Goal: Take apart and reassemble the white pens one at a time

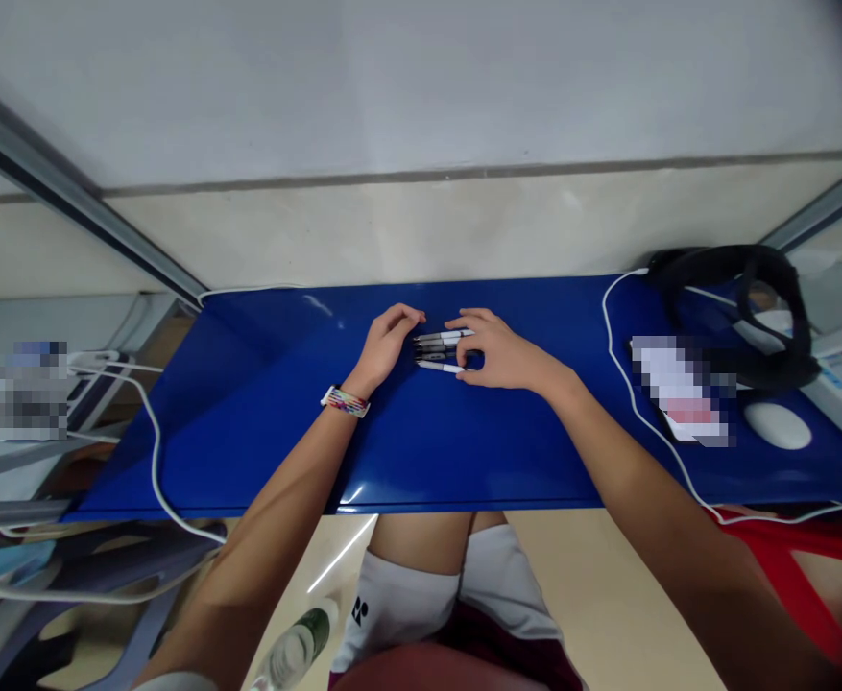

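Note:
Several slim pens (439, 340) with white and dark barrels lie side by side on the blue tabletop (276, 403). Their tips point left. My right hand (499, 353) spans their right ends, with the thumb by the nearest white pen (436, 366) and the fingers along the far side of the row. My left hand (390, 344) rests just left of the tips, loosely curved, its fingers stretched forward and holding nothing. A colourful watch band (347, 401) circles the left wrist. Parts of the pens are hidden under my right fingers.
To the right lie a phone (680, 389), a white mouse (779, 425) and a black headset-like strap (766, 288). A white cable (612, 336) curves around them. A plain wall (421, 230) backs the table. A bottle (298, 648) stands below its front edge.

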`<move>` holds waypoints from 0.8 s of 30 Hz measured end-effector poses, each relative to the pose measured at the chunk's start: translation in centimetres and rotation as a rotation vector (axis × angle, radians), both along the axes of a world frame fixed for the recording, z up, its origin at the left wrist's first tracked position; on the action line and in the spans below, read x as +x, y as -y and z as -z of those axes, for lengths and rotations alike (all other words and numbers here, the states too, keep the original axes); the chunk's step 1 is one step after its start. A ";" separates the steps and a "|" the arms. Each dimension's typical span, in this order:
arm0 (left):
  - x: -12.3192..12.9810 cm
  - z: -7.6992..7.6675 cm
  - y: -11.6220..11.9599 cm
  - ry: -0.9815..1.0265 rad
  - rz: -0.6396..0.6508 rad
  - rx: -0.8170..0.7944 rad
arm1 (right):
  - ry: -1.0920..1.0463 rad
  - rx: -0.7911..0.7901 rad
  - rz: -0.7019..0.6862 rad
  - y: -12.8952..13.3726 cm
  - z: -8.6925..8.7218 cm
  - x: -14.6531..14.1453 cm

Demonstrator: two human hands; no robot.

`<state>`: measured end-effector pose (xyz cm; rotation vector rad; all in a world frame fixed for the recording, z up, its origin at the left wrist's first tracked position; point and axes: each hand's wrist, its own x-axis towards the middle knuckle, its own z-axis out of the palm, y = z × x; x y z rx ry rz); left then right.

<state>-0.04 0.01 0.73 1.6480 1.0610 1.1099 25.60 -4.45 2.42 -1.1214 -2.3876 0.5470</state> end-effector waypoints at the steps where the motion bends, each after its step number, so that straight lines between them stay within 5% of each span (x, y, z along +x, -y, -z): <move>1: 0.0 0.0 0.0 -0.005 -0.002 -0.001 | -0.006 -0.001 0.003 0.0 -0.1 0.0; 13: 0.9 -0.8 2.0 -0.013 -0.004 0.193 | -0.352 0.038 0.086 0.3 -1.7 -0.4; 24: 0.9 -0.5 1.6 -0.060 -0.116 0.230 | -0.834 -0.262 0.306 -1.0 -1.4 0.3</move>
